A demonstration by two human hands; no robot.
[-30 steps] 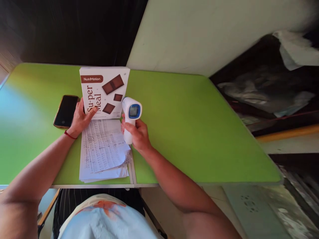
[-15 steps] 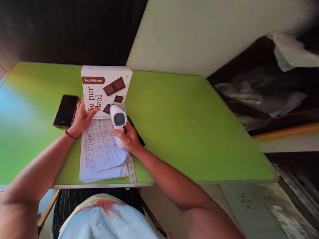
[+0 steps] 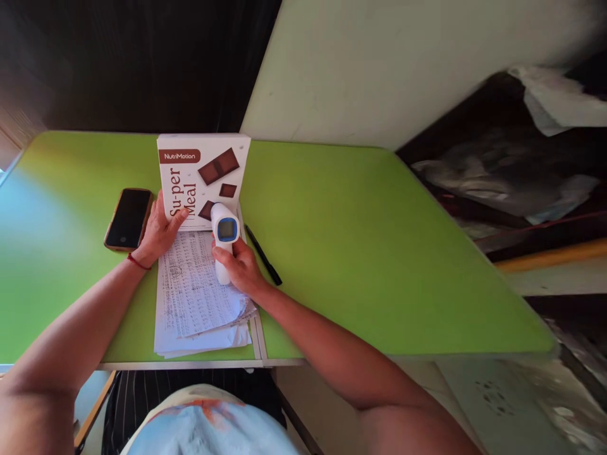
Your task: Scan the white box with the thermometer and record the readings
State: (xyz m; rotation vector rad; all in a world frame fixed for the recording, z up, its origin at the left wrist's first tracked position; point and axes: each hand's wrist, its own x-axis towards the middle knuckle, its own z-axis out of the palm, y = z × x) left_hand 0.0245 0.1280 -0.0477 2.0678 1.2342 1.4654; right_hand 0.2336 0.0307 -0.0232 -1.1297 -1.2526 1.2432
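Observation:
A white NutriMotion box (image 3: pixel 203 177) with brown chocolate pictures stands upright on a stack of handwritten papers (image 3: pixel 194 291). My left hand (image 3: pixel 161 234) grips its lower left edge, thumb across the front and the other fingers partly hidden behind. In my right hand (image 3: pixel 241 265) is a white infrared thermometer (image 3: pixel 226 240), held by its handle. Its blue-rimmed grey screen faces me, and its head is close to the lower right of the box; whether they touch I cannot tell.
On the green table (image 3: pixel 360 253), a dark phone (image 3: pixel 128 218) in a brown case lies left of my left hand. A black pen (image 3: pixel 263 254) lies right of the papers. Shelves with a plastic-wrapped bundle (image 3: pixel 493 177) stand beyond the table's right side.
The view has shifted slightly, so the table sits a little lower. The thermometer stays near the box, tilted slightly differently. Both hands keep their holds, and more of the pen shows.

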